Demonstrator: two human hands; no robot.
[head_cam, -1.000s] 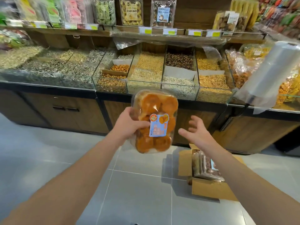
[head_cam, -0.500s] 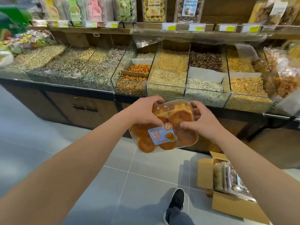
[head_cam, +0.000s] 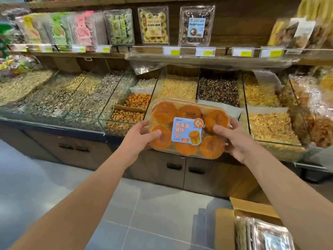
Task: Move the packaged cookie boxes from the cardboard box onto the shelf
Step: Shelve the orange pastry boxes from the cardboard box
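Held level in front of the bulk bins, below the shelf [head_cam: 207,59]: one clear cookie box [head_cam: 190,128] of six orange cakes, gripped by left hand [head_cam: 139,135] and right hand [head_cam: 232,139] at opposite ends, cardboard box [head_cam: 252,219] low right.

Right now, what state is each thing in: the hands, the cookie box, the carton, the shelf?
Left hand: grips the cookie box's left end.
Right hand: grips its right end.
Cookie box: sealed, label up, held level in front of the bins.
Cardboard box: on the floor, flaps open, packs inside.
Shelf: packs standing upright, with a gap to the right.
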